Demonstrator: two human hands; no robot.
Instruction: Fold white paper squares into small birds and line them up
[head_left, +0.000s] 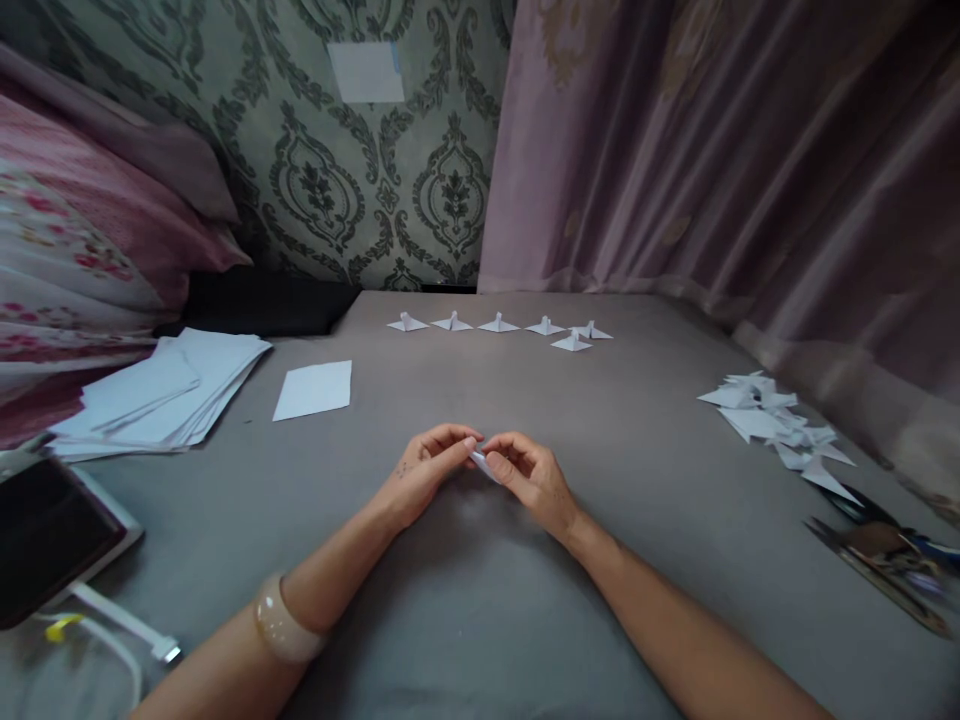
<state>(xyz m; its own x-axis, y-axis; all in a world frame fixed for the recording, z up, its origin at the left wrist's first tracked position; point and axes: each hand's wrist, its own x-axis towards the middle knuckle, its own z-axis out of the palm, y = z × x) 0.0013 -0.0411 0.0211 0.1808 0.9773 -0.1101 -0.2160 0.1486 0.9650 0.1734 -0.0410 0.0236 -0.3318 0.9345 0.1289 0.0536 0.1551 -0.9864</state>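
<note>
txt/brands/nos.: none legible | L hand (421,474): small dk marks, can't read | wall sheet (366,73): nil rdbl | device scrn (52,540): dk, nil rdbl

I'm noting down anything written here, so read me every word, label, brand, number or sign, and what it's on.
No readable text anywhere.
Wall sheet: no legible writing.
Device: dark screen, nothing readable.
Left hand: small dark marks, too small to make out.
Folded paper it holds: too small to tell.
Paper stack and square sheet: no visible writing.
</note>
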